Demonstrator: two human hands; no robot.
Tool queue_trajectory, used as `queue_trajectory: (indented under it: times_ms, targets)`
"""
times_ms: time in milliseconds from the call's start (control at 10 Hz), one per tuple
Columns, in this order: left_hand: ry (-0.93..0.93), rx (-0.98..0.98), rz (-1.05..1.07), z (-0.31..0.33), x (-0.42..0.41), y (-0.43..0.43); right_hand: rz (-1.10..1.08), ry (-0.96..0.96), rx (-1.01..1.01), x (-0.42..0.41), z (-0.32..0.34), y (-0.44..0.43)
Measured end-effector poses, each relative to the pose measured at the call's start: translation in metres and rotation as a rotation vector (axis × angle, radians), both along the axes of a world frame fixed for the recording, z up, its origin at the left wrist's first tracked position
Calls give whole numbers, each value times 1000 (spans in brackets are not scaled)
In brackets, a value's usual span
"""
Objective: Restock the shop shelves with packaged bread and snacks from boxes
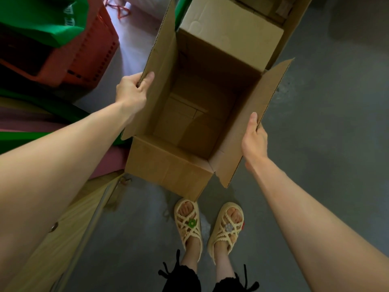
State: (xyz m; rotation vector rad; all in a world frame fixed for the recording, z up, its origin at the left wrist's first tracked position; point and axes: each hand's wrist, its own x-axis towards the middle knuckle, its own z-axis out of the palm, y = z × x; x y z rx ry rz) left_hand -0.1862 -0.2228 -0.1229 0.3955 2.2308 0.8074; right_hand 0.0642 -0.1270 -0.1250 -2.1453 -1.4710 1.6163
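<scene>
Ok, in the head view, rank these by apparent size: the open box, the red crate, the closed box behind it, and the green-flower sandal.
1. Open box, clearly the largest.
2. Red crate and closed box: they look alike and both are partly hidden, so I leave them unranked.
3. Sandal, the smallest.

**Readable text: none**

Nothing legible anywhere in the head view. The cardboard box (168, 169) shows plain brown walls and flaps. The green fabric (42, 20) at top left carries a white print (68, 11) near its edge, but it is too blurred and too folded to make out any letters or numbers.
</scene>
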Motion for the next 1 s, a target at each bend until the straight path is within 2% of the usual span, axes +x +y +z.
queue_trajectory:
  times_ms: [600,1000]
  targets:
    - [112,28,33,4,-7,-4,62,45,27,-1,-3,-1]
    - [96,-61,45,60,25,-24,157,127,42,7,66,8]
